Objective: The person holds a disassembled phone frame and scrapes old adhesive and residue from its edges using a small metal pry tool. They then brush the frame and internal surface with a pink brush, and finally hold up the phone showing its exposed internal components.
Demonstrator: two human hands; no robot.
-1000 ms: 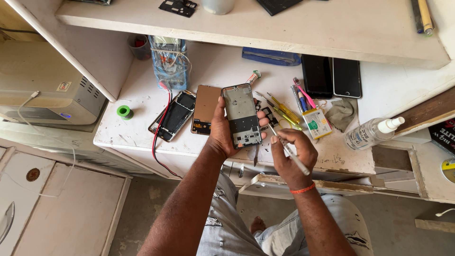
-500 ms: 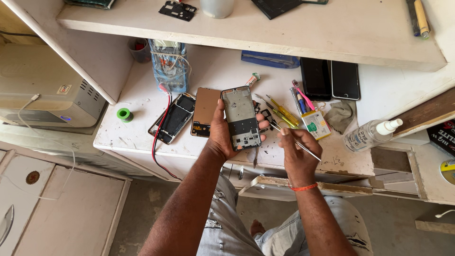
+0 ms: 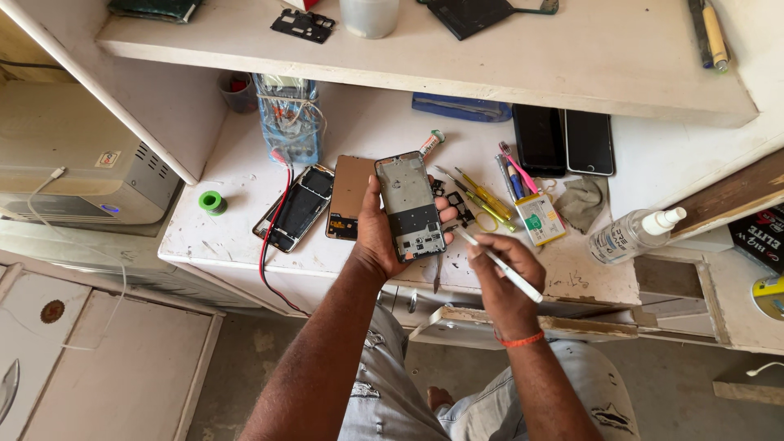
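Seen from above, near the centre of the frame, the left hand (image 3: 377, 237) grips an opened phone frame (image 3: 410, 206) around its lower half, thumb on the left edge and fingertips curled round the right edge. The frame stands with its long axis running from lower centre toward the top of the frame, leaning slightly left, its inner side with grey metal plate and dark circuit area facing the camera.

Just right of it and a little lower, the right hand (image 3: 500, 273) is closed in a pen-like pinch on a thin white tool (image 3: 498, 264). The tool slants from lower right to upper left, its tip close to the frame's lower right edge; whether it touches cannot be told. The right hand is therefore the nearer one to that lower right corner.

Behind the hands, on the white table (image 3: 245, 192), lie another phone body (image 3: 296, 208) with a red wire (image 3: 271, 237) to the left, a brown back panel (image 3: 349, 196) beside it, and coloured tools (image 3: 482, 196) to the upper right.
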